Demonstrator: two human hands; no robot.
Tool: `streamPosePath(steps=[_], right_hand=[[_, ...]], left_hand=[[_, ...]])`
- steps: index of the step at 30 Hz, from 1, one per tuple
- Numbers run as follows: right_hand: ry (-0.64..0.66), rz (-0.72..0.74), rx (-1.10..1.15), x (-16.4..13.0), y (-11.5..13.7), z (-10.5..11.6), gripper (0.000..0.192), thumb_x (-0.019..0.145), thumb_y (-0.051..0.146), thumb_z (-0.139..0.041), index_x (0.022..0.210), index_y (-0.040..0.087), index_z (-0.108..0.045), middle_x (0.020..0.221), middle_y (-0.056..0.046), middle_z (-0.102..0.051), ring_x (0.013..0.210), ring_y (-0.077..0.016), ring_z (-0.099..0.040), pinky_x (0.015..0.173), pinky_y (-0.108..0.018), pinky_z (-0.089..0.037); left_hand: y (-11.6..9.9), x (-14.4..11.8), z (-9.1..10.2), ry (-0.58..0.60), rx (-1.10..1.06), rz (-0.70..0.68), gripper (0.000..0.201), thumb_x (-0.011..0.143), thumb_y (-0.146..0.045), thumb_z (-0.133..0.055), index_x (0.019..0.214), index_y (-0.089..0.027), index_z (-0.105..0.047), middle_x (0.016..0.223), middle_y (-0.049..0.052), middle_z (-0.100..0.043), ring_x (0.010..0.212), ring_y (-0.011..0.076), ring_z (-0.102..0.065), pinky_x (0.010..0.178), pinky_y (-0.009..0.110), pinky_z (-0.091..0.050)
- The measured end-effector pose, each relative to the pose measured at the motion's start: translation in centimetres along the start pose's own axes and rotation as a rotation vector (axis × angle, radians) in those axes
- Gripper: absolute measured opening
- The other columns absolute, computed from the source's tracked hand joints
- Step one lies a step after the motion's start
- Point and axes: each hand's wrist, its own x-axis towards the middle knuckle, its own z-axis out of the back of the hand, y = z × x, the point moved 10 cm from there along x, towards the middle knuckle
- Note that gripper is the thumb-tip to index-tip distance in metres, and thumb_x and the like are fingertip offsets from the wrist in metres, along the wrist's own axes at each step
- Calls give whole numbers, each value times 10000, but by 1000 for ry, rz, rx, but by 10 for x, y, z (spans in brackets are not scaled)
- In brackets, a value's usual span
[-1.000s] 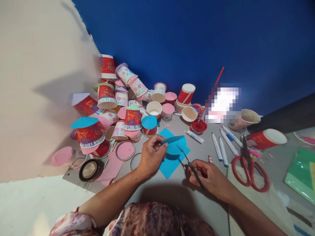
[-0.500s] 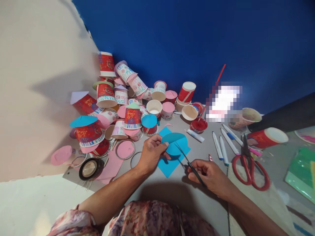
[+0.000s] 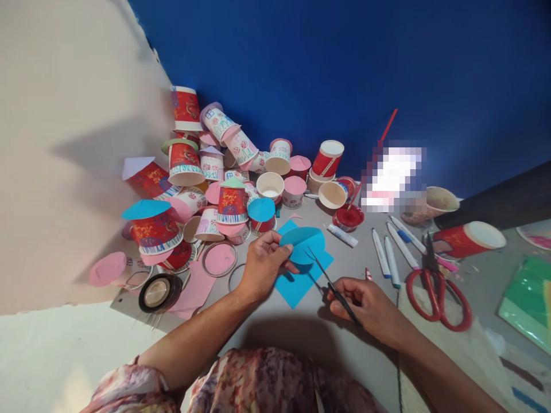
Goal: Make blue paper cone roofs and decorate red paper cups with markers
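Grey table (image 3: 301, 327) carries a heap of paper cups (image 3: 206, 178) left of the blue square (image 3: 297, 284). Just above that square, the left hand (image 3: 262, 265) pinches a blue paper circle (image 3: 303, 244). Right of it, the right hand (image 3: 370, 307) grips small scissors (image 3: 329, 281), blades slightly parted, tips at the circle.

Both forearms reach forward, left hand (image 3: 261, 265) pinching, right hand (image 3: 365, 302) apparently curled closed.

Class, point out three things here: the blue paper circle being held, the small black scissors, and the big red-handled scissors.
blue paper circle (image 3: 302, 241), head view, on its flat face.
small black scissors (image 3: 329, 281), head view, on the blades.
red-handled scissors (image 3: 437, 295), head view, between the red loops.
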Motion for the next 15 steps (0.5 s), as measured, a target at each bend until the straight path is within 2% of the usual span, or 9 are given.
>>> streamPosePath(steps=[4,10,15], right_hand=[[-7,-11,-8,1,0,1,361,759,516,-722,810,167,-648,639,43,-456,601,-118,-353,551,-261,-236],[-25,-14,-17,0,3,2,337,748,492,-730,784,166,-652,632,43,-461,598,-116,-360,550,-261,-245],[-21,-26,-14,0,0,2,359,738,509,-738,784,162,-660,626,44,-462,592,-115,-365,545,-262,-244]], left_hand=[[-1,1,2,-11,-6,-2,316,720,-360,-770,791,-201,-506,577,-90,-568,452,154,-674,406,201,-495],[2,0,-5,57,27,22,364,680,-394,-806,764,-187,-519,565,-75,-585,454,162,-675,459,243,-554],[6,1,-7,80,-9,52,357,677,-395,-808,780,-181,-541,583,-48,-631,455,158,-673,452,235,-544]])
